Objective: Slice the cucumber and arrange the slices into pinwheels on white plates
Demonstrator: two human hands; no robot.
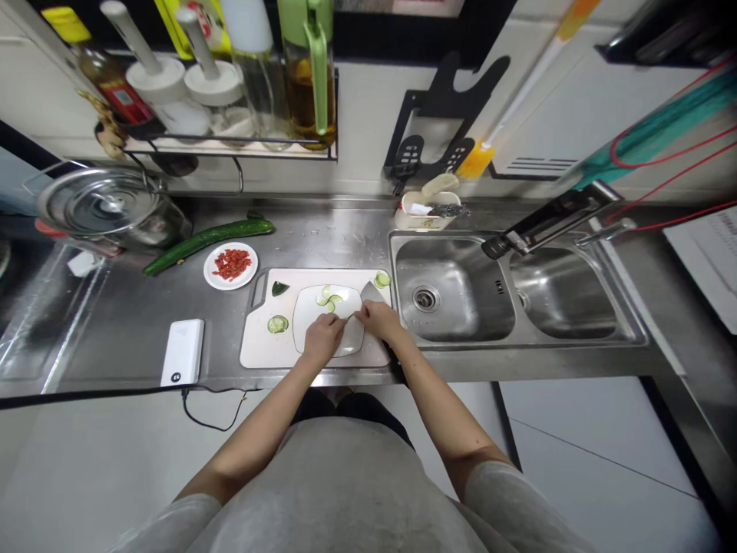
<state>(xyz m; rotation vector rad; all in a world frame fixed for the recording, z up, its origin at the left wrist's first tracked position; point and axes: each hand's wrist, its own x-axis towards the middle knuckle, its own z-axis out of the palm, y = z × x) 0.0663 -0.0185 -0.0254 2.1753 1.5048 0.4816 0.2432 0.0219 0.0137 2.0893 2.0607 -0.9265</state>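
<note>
My left hand (325, 336) and my right hand (378, 319) meet over a white square plate (305, 311) on a cutting board (257, 346). Their fingertips pinch a thin cucumber slice (348, 316) between them, seen edge-on and partly hidden. Several bent cucumber slices (328, 298) lie on the plate towards its far side. A knife blade (371, 293) rests on the board beyond my right hand. Small stacks of cucumber rounds sit on the board, one at left (278, 324) and one at the far right corner (381, 279). A dark green cucumber end (279, 288) lies at the upper left.
A whole cucumber (207, 243) and a small plate of red pieces (230, 283) lie left of the board. A white power bank (183, 352) with a cable sits near the counter's front edge. A lidded pot (109, 211) stands far left; a double sink (454, 288) is at right.
</note>
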